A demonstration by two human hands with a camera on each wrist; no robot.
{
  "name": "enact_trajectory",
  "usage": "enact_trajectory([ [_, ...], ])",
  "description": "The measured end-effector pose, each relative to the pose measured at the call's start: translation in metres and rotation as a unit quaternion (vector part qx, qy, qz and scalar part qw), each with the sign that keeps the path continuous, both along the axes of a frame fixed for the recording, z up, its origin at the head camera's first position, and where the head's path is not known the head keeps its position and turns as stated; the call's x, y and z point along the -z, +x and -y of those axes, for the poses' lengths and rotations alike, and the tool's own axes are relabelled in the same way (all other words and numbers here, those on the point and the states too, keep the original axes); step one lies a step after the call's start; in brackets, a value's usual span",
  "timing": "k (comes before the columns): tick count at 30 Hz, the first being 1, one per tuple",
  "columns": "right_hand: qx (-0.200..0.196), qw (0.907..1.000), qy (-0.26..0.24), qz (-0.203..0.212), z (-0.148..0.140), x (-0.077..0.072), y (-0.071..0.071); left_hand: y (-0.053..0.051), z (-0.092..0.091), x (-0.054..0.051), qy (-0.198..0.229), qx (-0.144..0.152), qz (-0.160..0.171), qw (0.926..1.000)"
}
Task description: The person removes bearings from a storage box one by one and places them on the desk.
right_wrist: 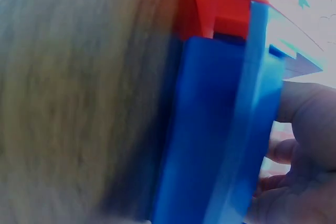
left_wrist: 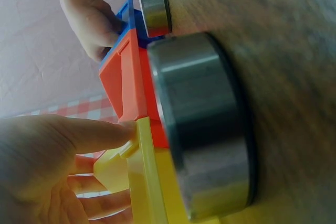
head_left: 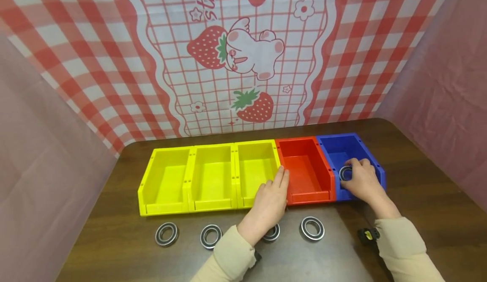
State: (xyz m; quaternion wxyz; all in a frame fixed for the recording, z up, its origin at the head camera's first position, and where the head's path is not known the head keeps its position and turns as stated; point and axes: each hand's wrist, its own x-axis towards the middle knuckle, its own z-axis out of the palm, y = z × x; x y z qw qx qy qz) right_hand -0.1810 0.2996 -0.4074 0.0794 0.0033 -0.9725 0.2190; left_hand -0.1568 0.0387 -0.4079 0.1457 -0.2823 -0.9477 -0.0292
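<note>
In the head view my right hand (head_left: pixel 363 180) reaches into the blue bin (head_left: pixel 336 144) at the right end of the row. It pinches a ball bearing (head_left: pixel 345 173), a dark ring with a metal rim, near the bin's front. The right wrist view shows that hand (right_wrist: pixel 310 145) behind the blue front wall; the bearing is hidden there. My left hand (head_left: pixel 268 201), fingers straight, touches the edge where a yellow bin (head_left: pixel 256 168) meets the red bin (head_left: pixel 304 172). Its thumb lies against the yellow front rim (left_wrist: pixel 142 140) in the left wrist view.
Two more yellow bins (head_left: pixel 213 174) continue the row leftward. Several bearings lie on the brown table (head_left: pixel 125 239) before the bins: one far left (head_left: pixel 166 234), another (head_left: pixel 211 236), one partly under the left wrist (head_left: pixel 272 233), one before the red bin (head_left: pixel 312 229). A checked cloth (head_left: pixel 243 83) hangs behind.
</note>
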Motion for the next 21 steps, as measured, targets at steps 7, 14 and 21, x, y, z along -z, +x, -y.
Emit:
enact_trajectory([
  [7, 0.004, 0.9998, 0.002, -0.020, 0.000, -0.011, 0.012, 0.000, 0.000, 0.001, 0.001, 0.002, 0.001, 1.0000],
  [14, 0.000, 0.9997, 0.007, -0.025, 0.000, -0.020, 0.026, 0.000, 0.001, 0.000, 0.001, 0.003, -0.008, 1.0000],
  [21, -0.020, 0.9993, 0.026, -0.018, 0.000, -0.023, 0.041, 0.001, 0.000, 0.000, -0.001, 0.002, 0.008, 1.0000],
])
